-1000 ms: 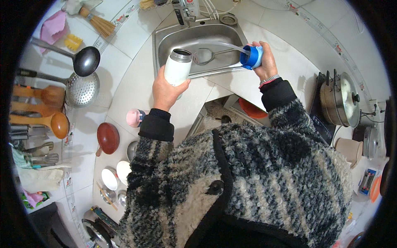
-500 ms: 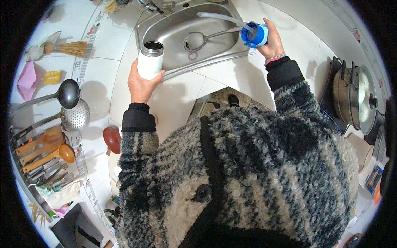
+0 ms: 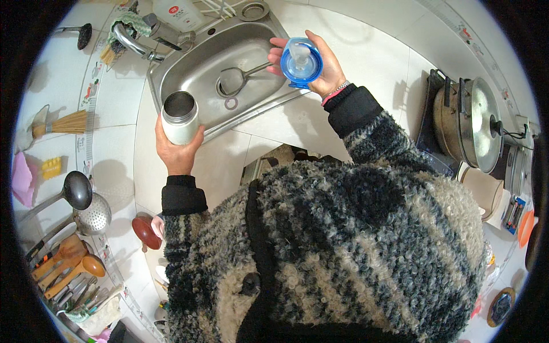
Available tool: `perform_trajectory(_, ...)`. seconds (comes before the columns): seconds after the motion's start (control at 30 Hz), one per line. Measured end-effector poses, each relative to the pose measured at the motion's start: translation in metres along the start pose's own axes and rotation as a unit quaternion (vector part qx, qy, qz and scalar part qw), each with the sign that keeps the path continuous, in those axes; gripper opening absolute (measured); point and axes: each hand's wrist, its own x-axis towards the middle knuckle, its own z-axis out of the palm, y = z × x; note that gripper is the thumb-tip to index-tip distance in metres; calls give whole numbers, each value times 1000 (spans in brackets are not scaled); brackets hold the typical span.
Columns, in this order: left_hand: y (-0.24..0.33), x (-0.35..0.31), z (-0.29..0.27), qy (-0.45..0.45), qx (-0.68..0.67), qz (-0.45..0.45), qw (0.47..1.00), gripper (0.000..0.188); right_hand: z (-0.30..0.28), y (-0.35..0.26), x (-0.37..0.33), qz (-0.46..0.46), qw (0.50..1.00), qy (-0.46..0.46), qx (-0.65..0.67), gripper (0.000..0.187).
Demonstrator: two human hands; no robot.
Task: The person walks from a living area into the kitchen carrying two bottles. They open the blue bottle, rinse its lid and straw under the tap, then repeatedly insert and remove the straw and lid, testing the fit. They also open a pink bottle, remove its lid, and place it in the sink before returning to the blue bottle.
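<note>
Head view: two hands in use, one item per hand. Left hand [image 3: 178, 150], quantity one: fingers and thumb wrapped around the body of one white bottle [image 3: 182, 132]. Bottle stands nearly upright, its bare metal neck uncovered and facing up; in the picture it overlaps the near left corner of one steel sink [image 3: 200, 60], and whether it touches the rim cannot be told. Right hand [image 3: 329, 67], quantity one: palm turned upward, grasping one blue lid [image 3: 301, 77], with the thumb on one side and the fingers extended behind it. Lid shows its open side to the camera, with one translucent piece [image 3: 299, 54] inside; it is located near the right end of the sink, well apart from the bottle. One metal band [image 3: 338, 90] encircles the right wrist. Sink contents: one metal utensil [image 3: 232, 82] with a rounded head, its handle running toward the right end, and one small pinkish ring [image 3: 231, 103] just beside the head. One curved faucet [image 3: 130, 44] is mounted at the far left corner. Left wall: one dark ladle [image 3: 78, 190], one perforated skimmer [image 3: 92, 214], one straw-coloured brush [image 3: 68, 122], one yellow item [image 3: 51, 167] and one pink cloth [image 3: 24, 180]. Right side: one metal pot [image 3: 446, 117] with one transparent lid [image 3: 480, 123] fitted with one black knob [image 3: 496, 126].
</note>
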Motion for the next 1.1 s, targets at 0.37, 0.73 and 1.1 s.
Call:
perform_trajectory(0.37, -32, 7, -23, 3, 86, -29, 996, 88, -4, 2, -3, -23, 995, 88, -51, 66)
perform_trajectory(0.73, -40, -2, -44, -9, 290, -17, 957, 80, -18, -13, -21, 26, 981, 146, -128, 52)
perform_trajectory(1.1, -55, 81, -53, -242, 580, -11, 778, 49, -24, -10, -35, 41, 970, 191, -142, 49)
